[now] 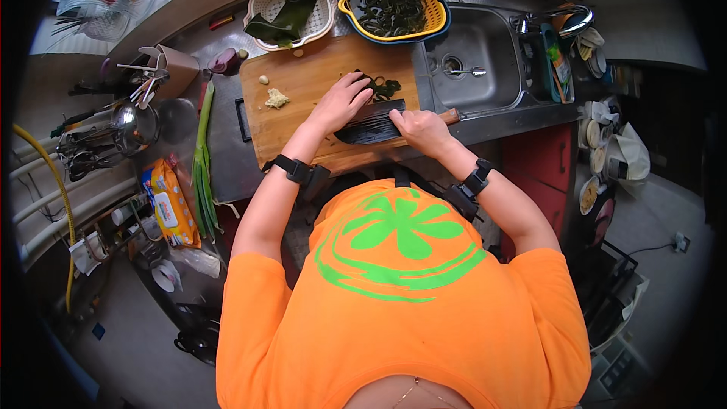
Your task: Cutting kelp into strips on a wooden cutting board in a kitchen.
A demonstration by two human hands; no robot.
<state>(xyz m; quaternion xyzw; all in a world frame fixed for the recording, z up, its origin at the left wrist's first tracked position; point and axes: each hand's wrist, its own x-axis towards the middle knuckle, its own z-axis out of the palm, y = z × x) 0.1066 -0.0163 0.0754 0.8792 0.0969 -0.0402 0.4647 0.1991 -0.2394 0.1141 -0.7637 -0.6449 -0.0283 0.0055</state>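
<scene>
My right hand grips a cleaver by its wooden handle. The broad dark blade lies low over the wooden cutting board, with its tip to the left. My left hand rests on a dark green piece of kelp at the blade's far side, fingers pointing away from me. Cut kelp strips lie just right of those fingers. At the board's left are minced garlic and a garlic clove. Whether the blade's edge touches the kelp is hidden.
Behind the board stand a white basket with a kelp sheet and a yellow basket of kelp strips. The steel sink lies to the right. A cut red onion and a leek are on the left counter.
</scene>
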